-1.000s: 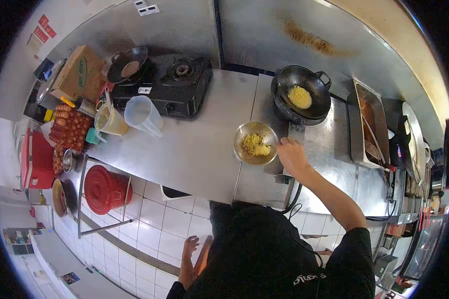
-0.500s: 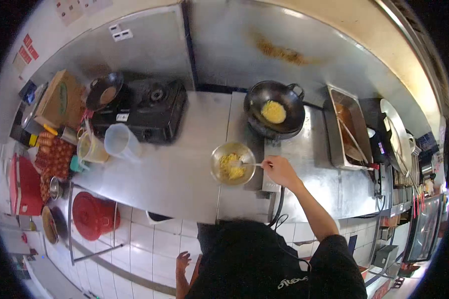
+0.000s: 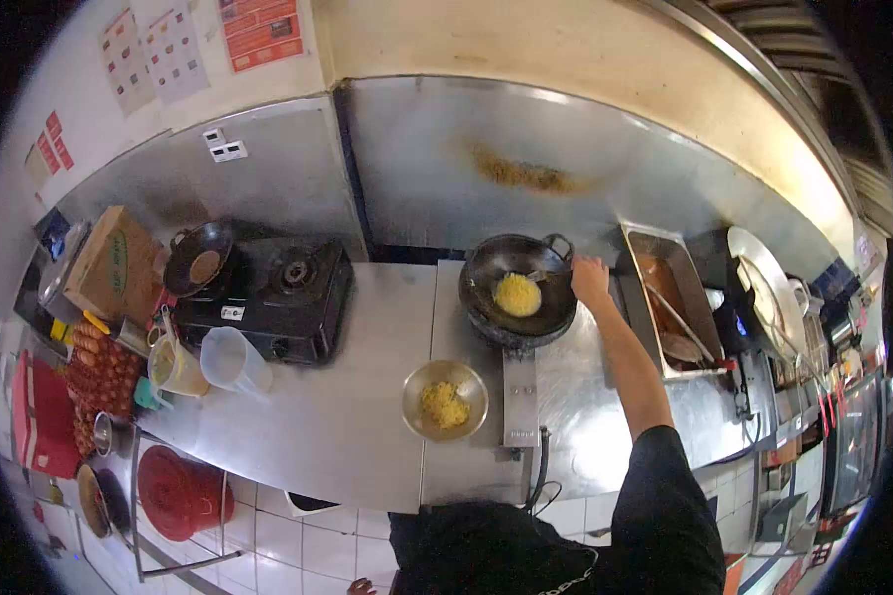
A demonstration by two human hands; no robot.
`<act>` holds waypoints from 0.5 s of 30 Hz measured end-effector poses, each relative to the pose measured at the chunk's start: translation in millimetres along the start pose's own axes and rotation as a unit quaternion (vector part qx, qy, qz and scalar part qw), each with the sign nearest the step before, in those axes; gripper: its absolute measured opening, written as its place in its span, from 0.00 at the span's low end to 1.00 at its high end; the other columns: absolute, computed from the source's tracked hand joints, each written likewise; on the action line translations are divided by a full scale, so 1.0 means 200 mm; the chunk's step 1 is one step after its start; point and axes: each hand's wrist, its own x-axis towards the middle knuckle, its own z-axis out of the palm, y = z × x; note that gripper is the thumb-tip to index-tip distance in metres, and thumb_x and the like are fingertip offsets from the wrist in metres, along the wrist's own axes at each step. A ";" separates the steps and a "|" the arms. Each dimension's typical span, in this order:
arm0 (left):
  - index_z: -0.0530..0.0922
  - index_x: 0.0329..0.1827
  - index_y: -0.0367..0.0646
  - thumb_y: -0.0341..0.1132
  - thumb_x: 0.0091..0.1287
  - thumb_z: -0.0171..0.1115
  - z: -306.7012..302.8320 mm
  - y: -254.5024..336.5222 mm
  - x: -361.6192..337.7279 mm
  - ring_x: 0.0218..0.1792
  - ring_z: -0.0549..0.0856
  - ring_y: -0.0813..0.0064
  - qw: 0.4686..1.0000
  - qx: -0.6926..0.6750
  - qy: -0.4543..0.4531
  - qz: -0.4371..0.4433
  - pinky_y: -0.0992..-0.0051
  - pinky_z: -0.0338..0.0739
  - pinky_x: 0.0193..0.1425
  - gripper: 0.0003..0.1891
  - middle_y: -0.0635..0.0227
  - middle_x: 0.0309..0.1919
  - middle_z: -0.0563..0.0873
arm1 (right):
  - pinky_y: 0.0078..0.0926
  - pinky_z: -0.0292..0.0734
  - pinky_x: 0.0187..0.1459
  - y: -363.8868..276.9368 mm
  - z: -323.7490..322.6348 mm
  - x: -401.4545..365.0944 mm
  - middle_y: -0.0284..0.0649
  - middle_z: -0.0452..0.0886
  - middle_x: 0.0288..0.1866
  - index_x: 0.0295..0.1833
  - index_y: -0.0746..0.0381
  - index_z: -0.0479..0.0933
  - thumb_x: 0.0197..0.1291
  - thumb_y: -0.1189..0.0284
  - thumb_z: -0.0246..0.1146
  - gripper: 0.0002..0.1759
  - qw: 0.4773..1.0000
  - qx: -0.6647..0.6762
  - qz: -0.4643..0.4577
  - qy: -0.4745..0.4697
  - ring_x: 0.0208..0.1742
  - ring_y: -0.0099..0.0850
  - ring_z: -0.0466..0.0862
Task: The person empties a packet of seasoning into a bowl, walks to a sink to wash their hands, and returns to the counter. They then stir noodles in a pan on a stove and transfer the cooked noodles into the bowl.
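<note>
My right hand (image 3: 591, 282) is closed at the right rim of a black wok (image 3: 476, 293). It holds a spoon (image 3: 540, 277) whose end reaches over a round patch of yellow shredded food (image 3: 516, 295) in the wok; the handle is hard to see. In front of the wok stands a metal bowl (image 3: 414, 405) with more yellow shredded food (image 3: 446, 405) in it. Only a small part of my left hand (image 3: 361, 587) shows at the bottom edge, below the counter, and its fingers are mostly cut off.
A black gas stove (image 3: 318, 307) with a small pan (image 3: 184, 263) stands left, beside a clear plastic jug (image 3: 230, 359). Right of the wok is a rectangular metal tray (image 3: 633, 307) of brown liquid with a ladle. Eggs (image 3: 94, 372) are at far left.
My right hand has moved from the bowl up to the wok with the spoon. The view has tilted upward, and my left hand has dropped almost out of sight.
</note>
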 end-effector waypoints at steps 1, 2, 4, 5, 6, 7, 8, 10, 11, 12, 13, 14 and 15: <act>0.69 0.66 0.55 0.51 0.72 0.47 0.07 0.10 -0.12 0.55 0.76 0.68 0.999 -0.036 0.031 -0.024 0.63 0.69 0.57 0.23 0.66 0.62 0.73 | 0.45 0.71 0.52 -0.01 0.02 0.02 0.38 0.82 0.45 0.46 0.59 0.78 0.60 0.71 0.54 0.11 0.999 -0.032 -0.002 0.010 0.57 0.43 0.76; 0.62 0.70 0.52 0.54 0.71 0.45 -0.03 -0.04 -0.06 0.56 0.76 0.67 0.987 -0.143 -0.070 0.017 0.68 0.69 0.57 0.28 0.66 0.64 0.72 | 0.45 0.70 0.54 -0.01 0.05 0.05 0.38 0.82 0.49 0.48 0.57 0.78 0.62 0.69 0.52 0.13 0.999 -0.032 0.009 -0.013 0.59 0.41 0.74; 0.62 0.70 0.51 0.54 0.71 0.45 0.06 0.01 -0.15 0.56 0.76 0.66 0.995 -0.097 0.003 -0.008 0.67 0.69 0.57 0.28 0.65 0.64 0.73 | 0.48 0.70 0.55 0.03 0.13 0.09 0.40 0.82 0.48 0.46 0.55 0.79 0.59 0.70 0.54 0.12 0.999 -0.032 -0.021 -0.029 0.58 0.43 0.75; 0.62 0.70 0.51 0.54 0.71 0.45 0.10 0.06 -0.19 0.56 0.76 0.66 0.995 -0.095 0.011 -0.008 0.66 0.70 0.57 0.28 0.65 0.64 0.73 | 0.52 0.70 0.55 0.04 0.15 0.09 0.43 0.82 0.47 0.44 0.52 0.80 0.56 0.72 0.55 0.11 0.997 -0.032 -0.043 -0.050 0.57 0.45 0.76; 0.62 0.70 0.51 0.54 0.71 0.46 0.12 0.07 -0.21 0.56 0.76 0.66 0.995 -0.095 0.015 -0.007 0.66 0.70 0.57 0.28 0.65 0.63 0.73 | 0.54 0.69 0.56 0.03 0.13 0.09 0.42 0.83 0.48 0.44 0.50 0.81 0.56 0.71 0.54 0.13 0.995 -0.041 -0.052 -0.076 0.57 0.46 0.77; 0.62 0.70 0.51 0.54 0.71 0.46 0.14 0.08 -0.24 0.56 0.76 0.66 0.995 -0.094 0.016 -0.006 0.66 0.70 0.57 0.28 0.65 0.63 0.73 | 0.54 0.69 0.56 0.03 0.12 0.09 0.42 0.83 0.48 0.44 0.50 0.81 0.56 0.71 0.54 0.13 0.995 -0.040 -0.058 -0.075 0.57 0.46 0.77; 0.62 0.70 0.50 0.53 0.71 0.46 0.16 0.10 -0.25 0.56 0.76 0.65 0.995 -0.094 0.019 -0.004 0.65 0.70 0.57 0.28 0.65 0.63 0.73 | 0.54 0.69 0.56 0.02 0.12 0.08 0.42 0.83 0.48 0.44 0.50 0.81 0.56 0.71 0.54 0.13 0.992 0.004 -0.055 -0.116 0.56 0.47 0.77; 0.62 0.69 0.50 0.53 0.70 0.46 0.19 0.13 -0.27 0.56 0.76 0.65 0.996 -0.092 0.022 0.001 0.64 0.70 0.57 0.28 0.65 0.63 0.73 | 0.49 0.71 0.53 0.02 0.16 0.08 0.42 0.84 0.43 0.40 0.52 0.83 0.55 0.70 0.54 0.12 0.982 0.064 -0.035 -0.176 0.50 0.47 0.80; 0.63 0.69 0.50 0.53 0.70 0.46 0.21 0.15 -0.27 0.56 0.76 0.65 0.996 -0.090 0.021 0.004 0.64 0.70 0.57 0.28 0.64 0.63 0.73 | 0.49 0.71 0.53 0.04 0.20 0.09 0.42 0.84 0.43 0.40 0.52 0.83 0.55 0.70 0.54 0.12 0.982 0.065 -0.036 -0.176 0.50 0.47 0.80; 0.63 0.69 0.49 0.53 0.70 0.46 0.22 0.16 -0.28 0.56 0.76 0.64 0.996 -0.088 0.022 0.005 0.63 0.70 0.57 0.28 0.64 0.63 0.73 | 0.45 0.73 0.49 0.10 0.33 0.13 0.42 0.84 0.40 0.39 0.54 0.83 0.54 0.70 0.55 0.11 0.965 0.129 -0.073 -0.218 0.46 0.45 0.81; 0.63 0.69 0.49 0.52 0.70 0.47 0.23 0.18 -0.29 0.56 0.76 0.64 0.996 -0.086 0.023 0.007 0.63 0.70 0.58 0.28 0.64 0.62 0.73 | 0.40 0.75 0.46 0.12 0.40 0.15 0.43 0.85 0.36 0.37 0.55 0.83 0.54 0.70 0.55 0.11 0.941 0.192 -0.109 -0.257 0.42 0.43 0.82; 0.63 0.69 0.49 0.52 0.70 0.47 0.23 0.19 -0.29 0.56 0.76 0.64 0.996 -0.084 0.026 0.009 0.63 0.70 0.58 0.28 0.64 0.62 0.73 | 0.35 0.75 0.40 0.13 0.38 0.13 0.44 0.84 0.31 0.35 0.59 0.82 0.52 0.72 0.56 0.10 0.928 0.194 -0.236 -0.212 0.36 0.39 0.83; 0.63 0.69 0.49 0.52 0.70 0.47 0.23 0.20 -0.30 0.56 0.76 0.64 0.996 -0.083 0.028 0.012 0.62 0.70 0.58 0.28 0.64 0.62 0.74 | 0.35 0.75 0.40 0.11 0.38 0.12 0.44 0.84 0.31 0.35 0.59 0.82 0.52 0.72 0.56 0.10 0.928 0.197 -0.237 -0.210 0.36 0.39 0.83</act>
